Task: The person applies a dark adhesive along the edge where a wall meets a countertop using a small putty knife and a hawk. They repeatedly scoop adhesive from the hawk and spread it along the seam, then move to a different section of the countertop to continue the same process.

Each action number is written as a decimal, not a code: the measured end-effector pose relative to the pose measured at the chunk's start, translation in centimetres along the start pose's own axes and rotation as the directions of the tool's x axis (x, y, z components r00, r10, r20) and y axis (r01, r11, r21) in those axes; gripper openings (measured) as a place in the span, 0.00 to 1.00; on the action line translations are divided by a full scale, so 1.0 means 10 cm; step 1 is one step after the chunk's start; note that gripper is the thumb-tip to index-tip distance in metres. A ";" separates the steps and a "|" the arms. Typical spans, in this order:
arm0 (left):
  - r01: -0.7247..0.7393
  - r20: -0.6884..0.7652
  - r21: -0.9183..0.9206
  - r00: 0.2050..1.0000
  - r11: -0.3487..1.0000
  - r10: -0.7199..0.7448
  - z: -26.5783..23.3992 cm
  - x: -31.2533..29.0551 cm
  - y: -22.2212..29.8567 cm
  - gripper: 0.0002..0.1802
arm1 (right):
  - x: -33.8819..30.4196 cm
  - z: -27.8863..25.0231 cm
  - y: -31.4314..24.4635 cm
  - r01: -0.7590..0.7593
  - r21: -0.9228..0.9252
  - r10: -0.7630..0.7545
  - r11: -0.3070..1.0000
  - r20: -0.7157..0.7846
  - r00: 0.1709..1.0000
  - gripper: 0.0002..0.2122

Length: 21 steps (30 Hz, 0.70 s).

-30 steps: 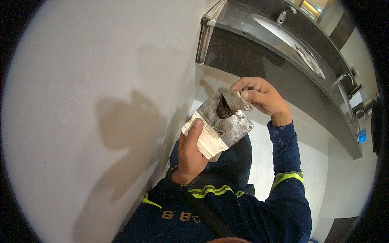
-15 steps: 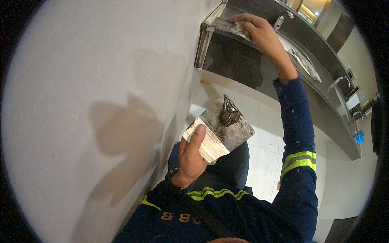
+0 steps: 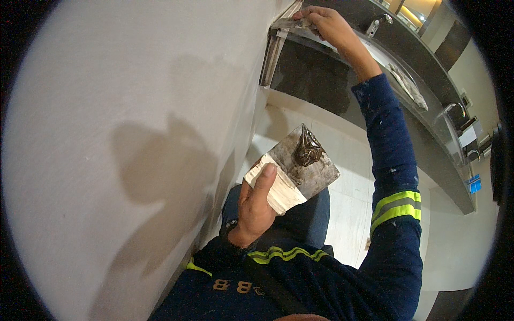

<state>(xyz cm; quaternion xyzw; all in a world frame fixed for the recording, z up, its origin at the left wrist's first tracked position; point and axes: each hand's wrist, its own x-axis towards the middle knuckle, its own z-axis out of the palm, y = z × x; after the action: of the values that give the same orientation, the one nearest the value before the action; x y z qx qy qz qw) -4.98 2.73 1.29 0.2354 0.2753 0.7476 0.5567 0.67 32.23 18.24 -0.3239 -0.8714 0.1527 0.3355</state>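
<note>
My left hand is closed round the cream, ridged grip of a broad scraper, thumb lying on top. On its square, smeared grey blade sits a glossy dark brown lump of paste. Farther off, my right hand pinches a flat grey scraper. That blade lies at the corner where the counter meets the wall, over the top of a smeared pale strip. My fingers partly hide the scraper, so whether its edge touches the corner is hard to tell.
A plain light wall rises close along my left. The dark counter curves away to the right, with a chrome tap, a grey cloth and a second tap. A small blue item is at its far right end. Pale floor tiles lie below.
My right hand has shifted slightly up and left, and its scraper is now tilted closer to the wall corner. My left hand with the loaded scraper has moved a little to the right.
</note>
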 end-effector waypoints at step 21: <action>-0.023 0.050 0.009 0.999 1.000 0.022 0.01 0.03 0.00 0.26 | 0.19 -0.08 0.10 0.140 -0.045 -0.139 0.989 0.018 0.990 0.13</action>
<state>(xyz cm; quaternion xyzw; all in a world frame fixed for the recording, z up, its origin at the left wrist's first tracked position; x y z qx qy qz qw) -5.02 3.00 1.37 0.2597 0.2623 0.7464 0.5537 0.60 34.30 19.31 -0.2688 -0.8976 0.1110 0.3311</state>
